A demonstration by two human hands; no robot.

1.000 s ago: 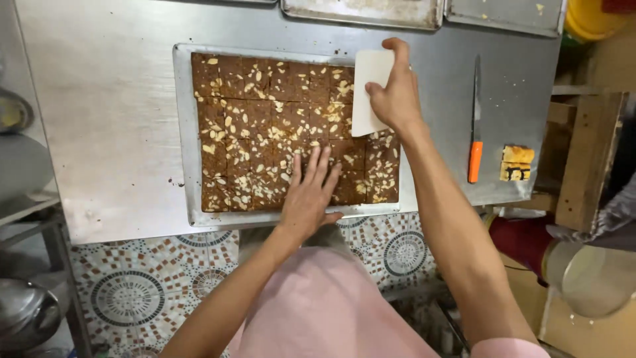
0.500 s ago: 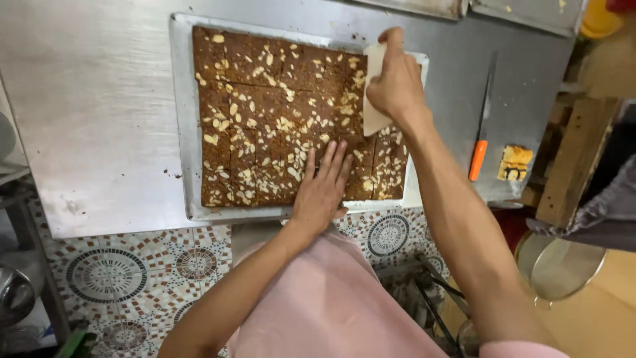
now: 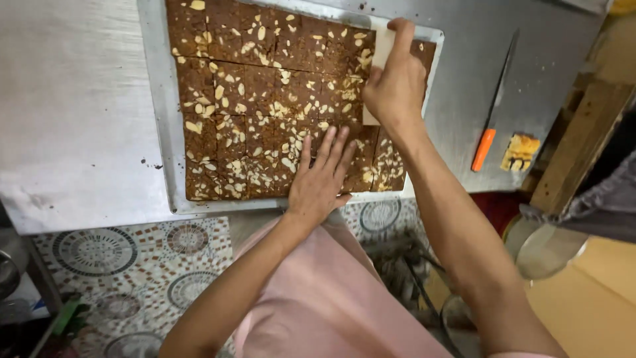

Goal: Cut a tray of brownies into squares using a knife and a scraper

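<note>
A metal baking tray [image 3: 154,132] on a steel table holds a brown slab cake [image 3: 245,99] topped with sliced almonds and scored into squares. My left hand [image 3: 321,179] lies flat, fingers spread, on the cake near its front edge. My right hand [image 3: 396,83] grips a white plastic scraper [image 3: 382,53], held upright with its edge pressed into the cake near the right side of the tray.
An orange-handled knife [image 3: 491,113] and a small piece of cake [image 3: 521,151] lie on the steel table [image 3: 73,132] right of the tray. Below are a patterned tile floor [image 3: 99,255], a metal pot [image 3: 550,248] at right and my pink apron.
The view has drawn closer to the tray. My right hand has tipped the scraper upright and pressed it into the cake. My left hand stays flat on the cake.
</note>
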